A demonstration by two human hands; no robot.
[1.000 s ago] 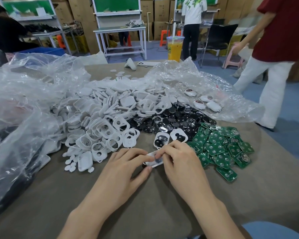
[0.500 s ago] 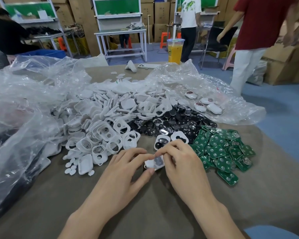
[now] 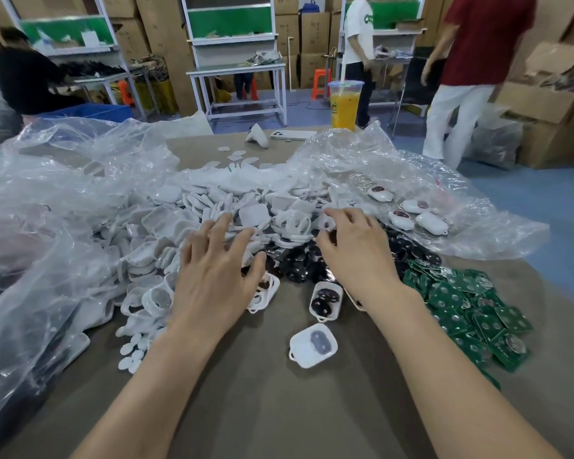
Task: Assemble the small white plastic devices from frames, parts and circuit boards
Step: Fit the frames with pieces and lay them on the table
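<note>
**One filled frame lies loose between two reaching arms**

One white frame [image 3: 313, 346], a rounded square with a grey oval insert and a small corner loop, lies flat on the table [image 3: 279, 409] between the forearms, behind both hands and touched by neither. The left hand [image 3: 212, 270] hovers with fingers spread over the heap of white frames [image 3: 166, 223]. The right hand [image 3: 355, 250] curls over the black parts [image 3: 299, 263]; its fingertips are hidden, so I cannot tell whether it pinches anything. Just beside its wrist sits one frame holding two black discs [image 3: 325, 301]. Four finished devices [image 3: 401, 219] lie beyond its fingers. The green circuit boards [image 3: 471, 309] to its right are too many to count.
</note>
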